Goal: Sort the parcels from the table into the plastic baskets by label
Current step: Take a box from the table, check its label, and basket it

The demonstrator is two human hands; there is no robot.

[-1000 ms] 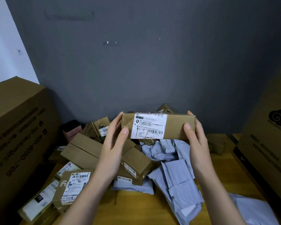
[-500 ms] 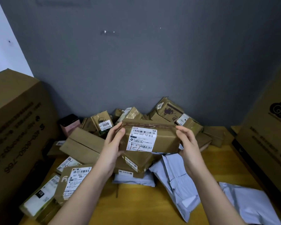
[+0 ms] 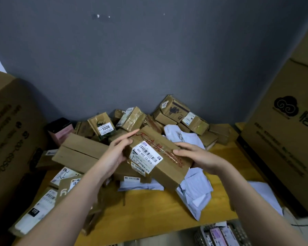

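Yellow wooden bench [image 3: 149,210], loaded.
I see brown cardboard parcels [image 3: 82,153] and pale grey plastic mailer bags [image 3: 196,190] heaped directly on it.

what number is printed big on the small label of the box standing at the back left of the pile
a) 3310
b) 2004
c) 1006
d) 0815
c: the white label on the small upright box, behind the left hand, reads 1006.

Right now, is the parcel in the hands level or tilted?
Tilted: the parcel slopes down toward its near right corner, held between left hand and right hand.
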